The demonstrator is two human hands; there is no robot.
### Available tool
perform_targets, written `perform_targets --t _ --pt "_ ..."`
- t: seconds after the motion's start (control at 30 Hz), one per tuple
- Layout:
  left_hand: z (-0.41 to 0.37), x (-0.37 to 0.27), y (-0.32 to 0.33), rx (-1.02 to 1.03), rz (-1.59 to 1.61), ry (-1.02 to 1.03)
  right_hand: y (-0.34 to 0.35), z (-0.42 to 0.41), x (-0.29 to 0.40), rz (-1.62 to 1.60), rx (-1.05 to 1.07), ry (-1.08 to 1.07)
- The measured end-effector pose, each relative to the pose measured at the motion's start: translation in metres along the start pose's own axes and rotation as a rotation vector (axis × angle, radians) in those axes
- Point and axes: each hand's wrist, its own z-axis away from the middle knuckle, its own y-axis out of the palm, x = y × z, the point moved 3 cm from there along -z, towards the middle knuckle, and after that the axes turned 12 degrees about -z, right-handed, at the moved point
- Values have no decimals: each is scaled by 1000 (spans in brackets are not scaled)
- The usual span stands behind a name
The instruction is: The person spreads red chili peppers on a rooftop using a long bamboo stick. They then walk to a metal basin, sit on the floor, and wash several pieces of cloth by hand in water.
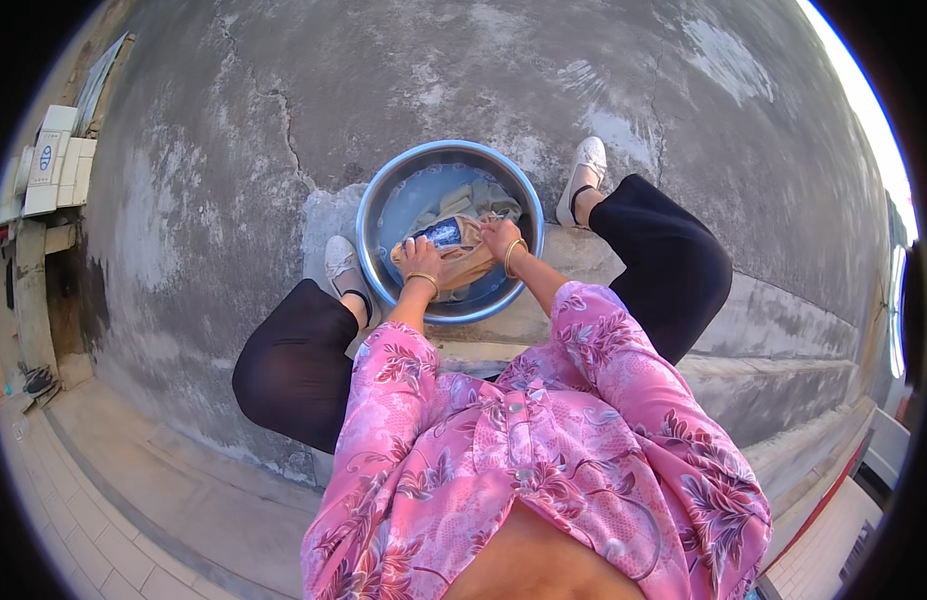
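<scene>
Between my feet stands a round metal basin [533, 187] holding cloudy bluish water with suds at its edge. A wet tan cloth item [467, 264] with a dark blue and white patch lies in it, above the water in part. My left hand [420, 259] rests on the tan cloth near the patch, fingers spread; whether it grips the cloth is hidden. With bent fingers my right hand [499, 238] pinches the cloth's upper right edge. Behind both hands, a greyish-green cloth [478, 199] sits partly in the water.
My shoes, one on the left [342, 256] and one on the right [589, 161], flank the basin. Cracked, patchy grey concrete [208, 247] surrounds it. Stacked white boxes [54, 161] are at the far left, above a concrete post [32, 292]. A stepped ledge [778, 360] runs at the right.
</scene>
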Motion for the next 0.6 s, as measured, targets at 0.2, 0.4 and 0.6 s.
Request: perform_targets --t 0.2,0.4,0.6 --pt "7 20 2 -75 154 -106 19 -27 5 261 14 -137" --pt "-23 36 -5 -226 344 -175 25 -22 22 511 -7 -301" --pt "-37 39 -2 -30 152 -171 23 -29 27 589 182 -143"
